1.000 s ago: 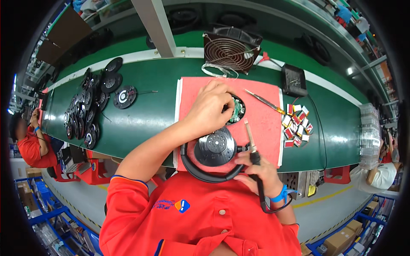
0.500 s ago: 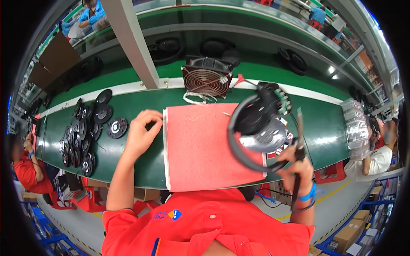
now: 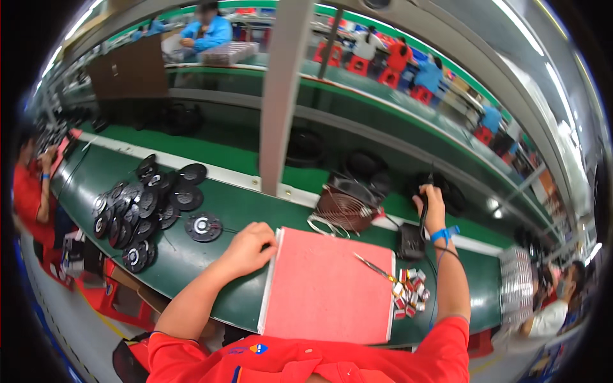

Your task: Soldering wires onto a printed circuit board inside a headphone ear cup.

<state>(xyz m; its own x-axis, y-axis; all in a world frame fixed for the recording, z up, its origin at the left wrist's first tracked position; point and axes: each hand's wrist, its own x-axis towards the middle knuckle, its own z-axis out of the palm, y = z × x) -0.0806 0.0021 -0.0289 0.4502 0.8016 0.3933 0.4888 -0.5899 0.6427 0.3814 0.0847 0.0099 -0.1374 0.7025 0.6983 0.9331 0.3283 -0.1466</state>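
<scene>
My right hand (image 3: 434,207) is stretched far forward, past the table's far rail. Its fingers are closed around a black soldering iron (image 3: 423,214), whose tip points away from me. Just beyond it, black headphones (image 3: 452,195) lie on the green belt, partly behind the hand. My left hand (image 3: 252,247) rests at the left edge of the pink mat (image 3: 329,290). Its fingers are loosely curled, and nothing shows in them. On the mat's right side lie tweezers (image 3: 375,267), beside a pile of small silver-and-red battery-like pieces (image 3: 412,295).
Several black speaker discs (image 3: 150,201) with wires are heaped on the left. A fan (image 3: 345,205) with a wire grille stands behind the mat, a black stand (image 3: 410,242) to its right. A grey post (image 3: 279,96) rises at the rail. Stacked clear trays (image 3: 516,284) stand right.
My right hand has moved forward from the mat's right side and let go of the headphones, keeping the soldering iron. The view has tilted up; my left hand stays by the mat edge.
</scene>
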